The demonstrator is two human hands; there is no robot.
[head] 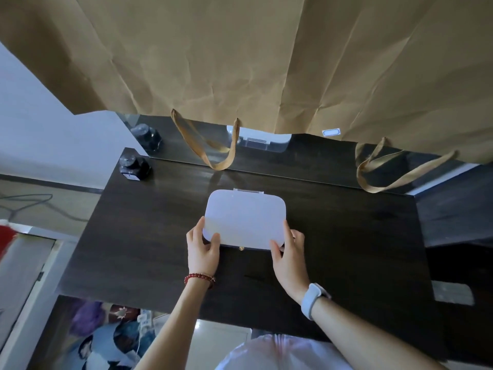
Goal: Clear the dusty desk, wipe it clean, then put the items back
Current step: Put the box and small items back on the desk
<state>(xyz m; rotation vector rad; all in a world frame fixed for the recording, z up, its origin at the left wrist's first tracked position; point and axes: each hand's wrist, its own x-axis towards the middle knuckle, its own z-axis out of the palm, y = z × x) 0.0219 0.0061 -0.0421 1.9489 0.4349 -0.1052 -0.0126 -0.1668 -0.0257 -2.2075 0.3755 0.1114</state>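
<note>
Item 1. Left hand (203, 248), with a red bead bracelet (199, 278) worn at the wrist. The near left corner of the white box is gripped: the thumb is laid on the lid, the other fingers (197, 231) are curled round the left edge.

Item 2. Right hand (289, 253), with a pale smartwatch (312, 299) worn at the wrist. The near right corner of the same box is gripped: the thumb is laid on the lid, the remaining fingers are wrapped round the right side.

Item 3. White box (245, 218), flat, with rounded corners and the lid closed. It is found at the middle of the worktop, held between both hands; a small gold clasp is seen at its near edge and a clear hinge strip at its far edge. Whether its base rests fully on the surface cannot be told.

Item 4. Worktop (149, 236), dark wood grain, glossy.

Item 5. Black ink bottle (134, 166), stood at the far left corner of the worktop, well apart from the box.

Item 6. Mirror (314, 158), set along the far edge of the worktop; the bottle and the box are reflected in it.

Item 7. Brown paper bag (240, 62), hung over the upper part of the mirror, with two ribbon handles (213, 148) dangling before the glass.
</note>
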